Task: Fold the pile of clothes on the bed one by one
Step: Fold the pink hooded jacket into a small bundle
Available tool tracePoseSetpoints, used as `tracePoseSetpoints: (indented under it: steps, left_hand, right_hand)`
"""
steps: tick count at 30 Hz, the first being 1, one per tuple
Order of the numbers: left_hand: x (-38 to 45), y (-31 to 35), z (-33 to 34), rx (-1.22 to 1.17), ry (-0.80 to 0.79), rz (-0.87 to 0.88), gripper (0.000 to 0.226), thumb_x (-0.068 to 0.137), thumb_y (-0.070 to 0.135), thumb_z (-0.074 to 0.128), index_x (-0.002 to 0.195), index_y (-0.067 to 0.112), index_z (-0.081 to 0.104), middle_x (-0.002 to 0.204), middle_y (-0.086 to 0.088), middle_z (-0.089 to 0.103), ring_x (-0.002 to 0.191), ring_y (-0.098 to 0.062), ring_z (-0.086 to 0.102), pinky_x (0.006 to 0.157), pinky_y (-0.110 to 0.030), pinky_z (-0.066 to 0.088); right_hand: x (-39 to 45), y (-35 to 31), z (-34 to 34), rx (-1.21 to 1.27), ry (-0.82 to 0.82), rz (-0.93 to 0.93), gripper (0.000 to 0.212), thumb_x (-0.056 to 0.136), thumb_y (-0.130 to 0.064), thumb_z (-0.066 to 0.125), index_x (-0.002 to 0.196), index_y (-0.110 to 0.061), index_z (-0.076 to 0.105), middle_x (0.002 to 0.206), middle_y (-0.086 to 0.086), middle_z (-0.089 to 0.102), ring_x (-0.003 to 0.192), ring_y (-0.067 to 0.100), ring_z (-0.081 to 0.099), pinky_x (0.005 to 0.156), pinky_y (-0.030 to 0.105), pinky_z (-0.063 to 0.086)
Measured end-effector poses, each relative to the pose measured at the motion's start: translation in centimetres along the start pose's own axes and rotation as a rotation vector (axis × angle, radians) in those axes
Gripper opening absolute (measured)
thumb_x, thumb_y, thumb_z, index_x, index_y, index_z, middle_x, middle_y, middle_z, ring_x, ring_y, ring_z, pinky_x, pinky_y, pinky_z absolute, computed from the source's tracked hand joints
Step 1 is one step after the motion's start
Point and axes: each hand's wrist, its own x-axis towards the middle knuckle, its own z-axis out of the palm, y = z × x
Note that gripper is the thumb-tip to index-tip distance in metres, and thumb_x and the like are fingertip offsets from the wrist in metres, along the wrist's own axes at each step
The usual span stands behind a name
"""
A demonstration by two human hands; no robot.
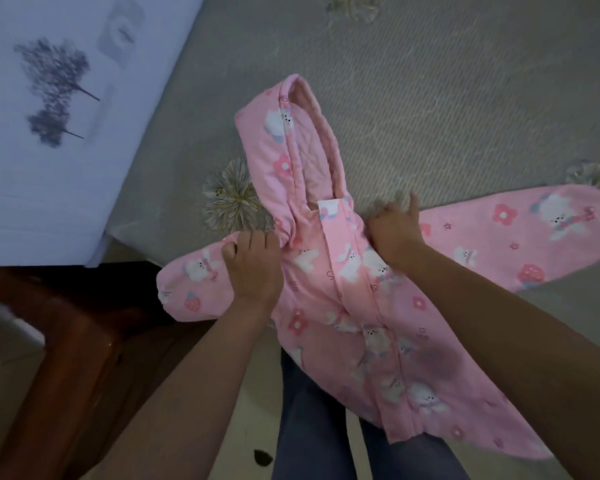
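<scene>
A pink hooded child's jacket (347,292) printed with white bunnies and flowers lies front up on the grey bedspread (430,81). Its hood points away from me and its lower half hangs over the bed's near edge. My left hand (253,268) grips the jacket's left shoulder where the short left sleeve begins. My right hand (394,233) grips the right shoulder, thumb raised. The right sleeve (534,237) stretches flat to the right across the bed.
A pale blue pillow or sheet with dark tree prints (49,133) lies at the upper left. A wooden bed frame (84,341) runs along the lower left. My legs in blue jeans (312,427) stand on a light floor below.
</scene>
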Motion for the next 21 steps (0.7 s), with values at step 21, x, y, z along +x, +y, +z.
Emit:
tracePoseSetpoints:
  steps: [21]
  left_hand:
    - [17.3, 12.9, -15.6, -0.497, 0.475, 0.218, 0.027, 0.069, -0.008, 0.059, 0.094, 0.003, 0.066, 0.097, -0.019, 0.063, 0.09, -0.032, 0.062, 0.076, -0.037, 0.032]
  right_hand:
    - [-15.3, 21.3, -9.5, 0.135, 1.102, 0.735, 0.021, 0.081, -0.013, 0.056, 0.094, 0.001, 0.065, 0.091, 0.025, 0.063, 0.084, 0.038, 0.063, 0.094, 0.046, 0.03]
